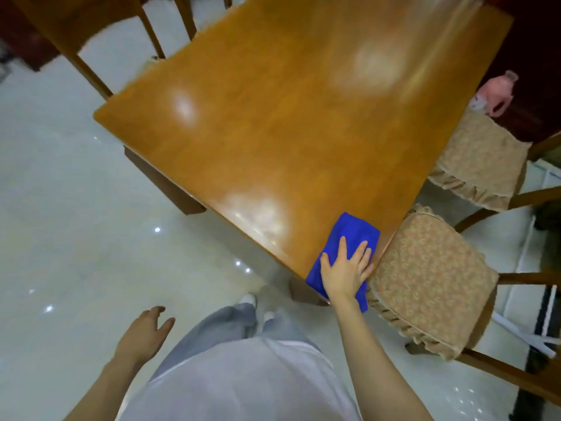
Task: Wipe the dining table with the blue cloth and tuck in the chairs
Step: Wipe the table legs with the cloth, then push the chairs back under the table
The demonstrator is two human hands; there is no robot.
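My right hand (346,268) lies flat with fingers spread on the one blue cloth (349,241), pressing it onto the near right corner of the table (273,123). My left hand (145,335) hangs loose and empty over the floor (60,208). Two cushioned chairs (431,275) stand along the table's right side, and a third chair (91,31) stands at the far left.

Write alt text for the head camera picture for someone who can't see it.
A person's right hand presses a blue cloth flat on the near corner of a bare wooden dining table. The left hand hangs open and empty. Two cushioned chairs stand pulled out on the right.
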